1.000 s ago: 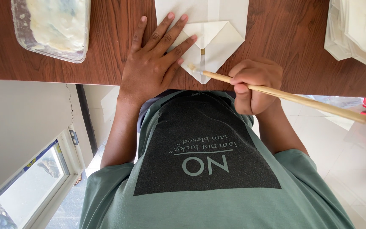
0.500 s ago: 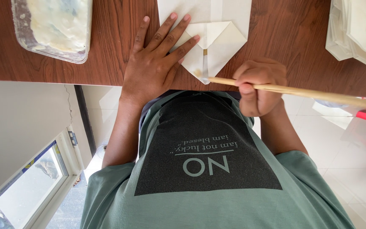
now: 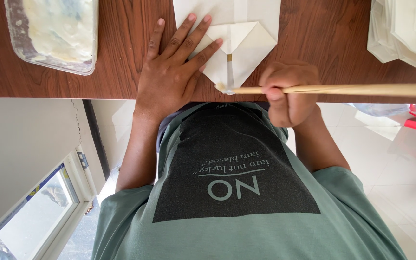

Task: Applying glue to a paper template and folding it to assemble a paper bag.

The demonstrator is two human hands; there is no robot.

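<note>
Two hands are working: the right hand (image 3: 290, 94) is gripping one wooden stick (image 3: 343, 89), now levelled, while the left hand (image 3: 172, 72) is lying open, flat, pressing one folded paper (image 3: 239, 50) on the tabletop (image 3: 323, 33)

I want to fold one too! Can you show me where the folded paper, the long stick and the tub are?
folded white paper (image 3: 246, 43): head view, on its right flap.
wooden stick (image 3: 362, 89): head view, mid-shaft, right of the right hand (image 3: 290, 94).
plastic tub (image 3: 18, 36): head view, on its left wall.
</note>
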